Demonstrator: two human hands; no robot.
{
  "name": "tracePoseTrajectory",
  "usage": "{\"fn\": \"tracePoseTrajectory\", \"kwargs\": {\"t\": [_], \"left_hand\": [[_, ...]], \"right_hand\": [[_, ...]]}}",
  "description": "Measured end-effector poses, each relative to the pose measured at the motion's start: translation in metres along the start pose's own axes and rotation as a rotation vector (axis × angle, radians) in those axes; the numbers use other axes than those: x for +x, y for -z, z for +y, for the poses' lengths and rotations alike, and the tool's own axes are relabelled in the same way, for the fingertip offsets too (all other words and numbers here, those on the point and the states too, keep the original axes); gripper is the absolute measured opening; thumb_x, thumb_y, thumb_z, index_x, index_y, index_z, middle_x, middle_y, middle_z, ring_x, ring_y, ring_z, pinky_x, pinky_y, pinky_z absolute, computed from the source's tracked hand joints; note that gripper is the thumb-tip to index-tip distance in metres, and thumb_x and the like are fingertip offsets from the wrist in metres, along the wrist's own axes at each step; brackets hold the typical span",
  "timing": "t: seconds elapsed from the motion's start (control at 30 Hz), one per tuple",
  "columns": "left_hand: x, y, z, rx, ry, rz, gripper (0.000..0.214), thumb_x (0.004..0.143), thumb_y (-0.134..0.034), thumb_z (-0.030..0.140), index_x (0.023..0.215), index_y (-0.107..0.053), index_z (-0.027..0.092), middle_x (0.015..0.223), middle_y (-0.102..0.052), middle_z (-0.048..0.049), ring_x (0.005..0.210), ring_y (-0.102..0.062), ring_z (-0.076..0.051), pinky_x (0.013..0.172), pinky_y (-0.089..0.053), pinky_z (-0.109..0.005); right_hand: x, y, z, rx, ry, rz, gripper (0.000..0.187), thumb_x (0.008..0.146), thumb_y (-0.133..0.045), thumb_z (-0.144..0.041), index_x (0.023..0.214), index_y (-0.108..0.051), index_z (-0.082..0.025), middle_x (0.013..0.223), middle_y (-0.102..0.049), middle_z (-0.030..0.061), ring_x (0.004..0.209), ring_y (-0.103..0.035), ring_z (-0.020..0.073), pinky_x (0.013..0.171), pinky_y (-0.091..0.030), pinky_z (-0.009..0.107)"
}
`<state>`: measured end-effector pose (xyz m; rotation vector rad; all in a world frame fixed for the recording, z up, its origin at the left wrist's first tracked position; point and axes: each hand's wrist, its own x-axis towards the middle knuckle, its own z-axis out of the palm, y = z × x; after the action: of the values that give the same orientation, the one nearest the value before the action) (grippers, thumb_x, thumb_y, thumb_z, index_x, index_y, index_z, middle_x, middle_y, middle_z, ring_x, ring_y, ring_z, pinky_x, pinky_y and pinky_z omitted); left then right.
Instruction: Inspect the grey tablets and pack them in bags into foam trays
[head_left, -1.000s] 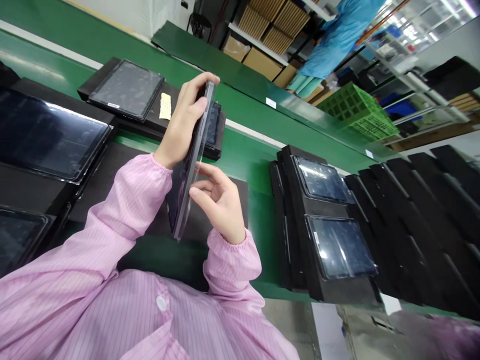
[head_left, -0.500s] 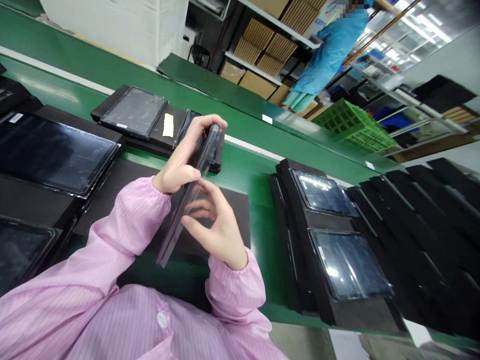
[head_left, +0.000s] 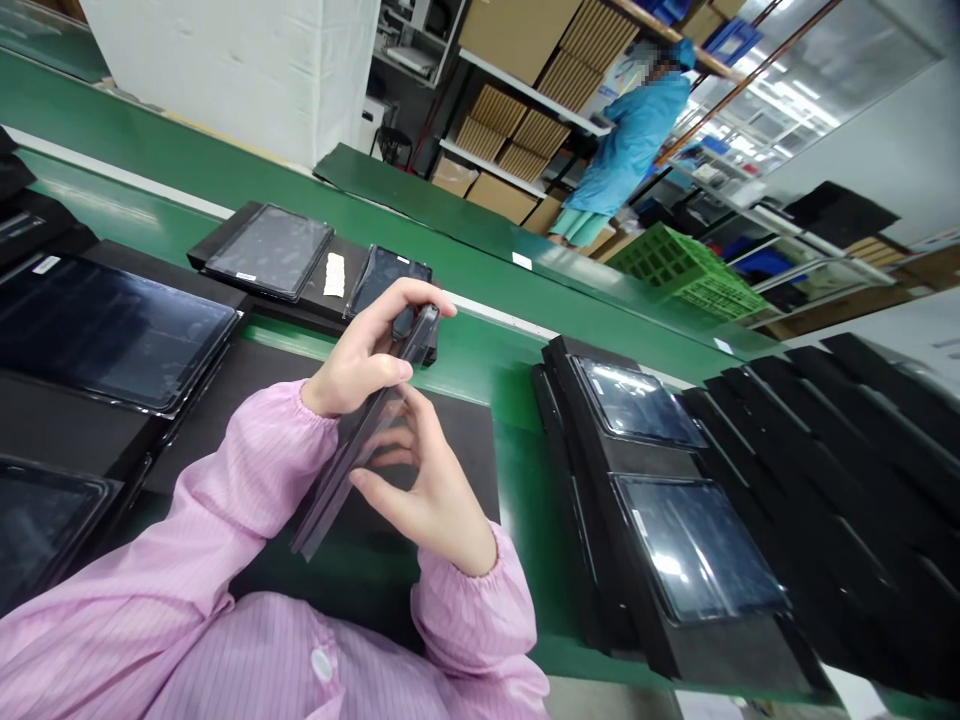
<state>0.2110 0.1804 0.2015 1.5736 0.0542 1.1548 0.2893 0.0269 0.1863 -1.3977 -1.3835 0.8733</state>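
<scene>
My left hand is wrapped round the upper part of a thin dark tablet, thumb on the near side and fingers over the far edge. The tablet is tilted almost edge-on to me. Along its right side a clear plastic film stands out. My right hand is curled at that side, with its fingers showing through the film and its thumb at the tablet's edge. Its exact contact with film or tablet is partly hidden. Beneath both hands a black foam sheet lies on the green bench.
Black foam trays with screens lie left, behind and right. A cream label sheet rests behind the tablet. Black trays are stacked far right. Across the bench are a green crate and a person in blue.
The view has tipped up a little, so the scene sits lower. The tablet and both hands have shifted slightly toward me; both grips look much the same.
</scene>
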Motion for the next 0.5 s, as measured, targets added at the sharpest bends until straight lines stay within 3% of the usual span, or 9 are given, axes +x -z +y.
{"fn": "tracePoseTrajectory", "kwargs": {"t": [0.2,0.5], "left_hand": [[0.0027,0.0017,0.0001,-0.103,-0.07,-0.101,0.049,0.072,-0.068,0.055,0.107,-0.065,0.021,0.115,-0.061,-0.0106,0.115,-0.057,-0.029,0.105,-0.045,-0.038],[0.0004,-0.0004,-0.0018,-0.148,-0.081,-0.095,0.038,0.071,-0.059,0.039,0.103,-0.06,0.018,0.102,-0.054,-0.0072,0.097,-0.05,-0.023,0.088,-0.045,-0.035]], "right_hand": [[-0.0007,0.001,0.0019,-0.006,0.0,-0.012,0.09,0.079,-0.077,-0.022,0.152,-0.026,-0.032,0.122,-0.058,0.0084,0.089,-0.071,0.0178,0.076,-0.062,0.034],[-0.0002,0.0005,0.0031,0.0,-0.014,-0.027,0.092,0.078,-0.078,-0.023,0.153,-0.026,-0.032,0.121,-0.058,0.007,0.091,-0.071,0.0181,0.078,-0.062,0.034]]}}
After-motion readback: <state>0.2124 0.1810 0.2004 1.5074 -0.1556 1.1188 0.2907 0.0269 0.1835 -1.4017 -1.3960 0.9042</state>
